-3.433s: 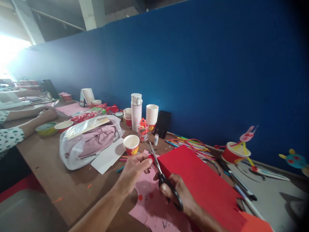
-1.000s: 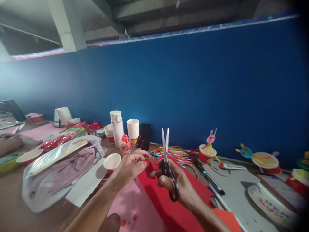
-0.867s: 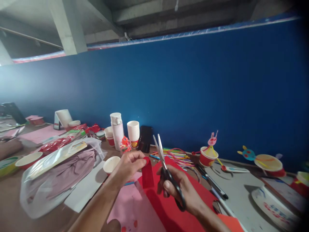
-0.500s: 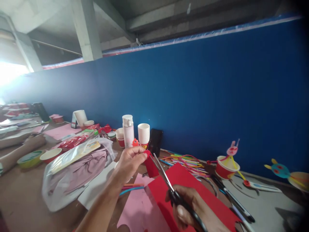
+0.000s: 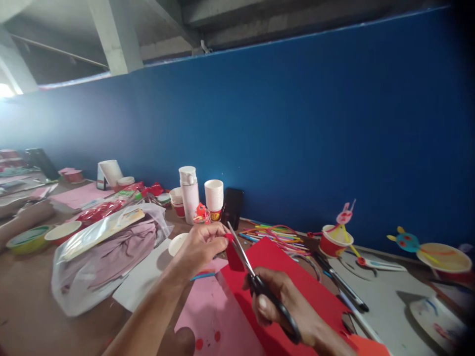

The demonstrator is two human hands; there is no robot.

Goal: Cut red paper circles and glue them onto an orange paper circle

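Note:
My left hand (image 5: 202, 245) pinches a small piece of red paper (image 5: 233, 256) between thumb and fingers. Black-handled scissors (image 5: 243, 257) are in my right hand (image 5: 276, 296), their blades pointing up and left, right beside that piece. The blades look nearly closed; whether they touch the paper I cannot tell. Beneath my right hand lies a large red sheet (image 5: 274, 267), partly covering a pink sheet (image 5: 218, 316) with a few red dots on it.
A pale bottle (image 5: 189, 198), stacked paper cups (image 5: 214, 198) and a dark phone (image 5: 233, 207) stand by the blue wall (image 5: 278, 133). Colourful sticks (image 5: 274, 235) lie behind the red sheet. A plastic bag (image 5: 107, 262) sits left; a decorated cup (image 5: 332, 242) stands right. Another person's arm (image 5: 25, 217) rests far left.
The view has shifted to the right and down, so things appear further left and higher. The scissor blades were apart and now look nearly closed. Both hands keep their hold.

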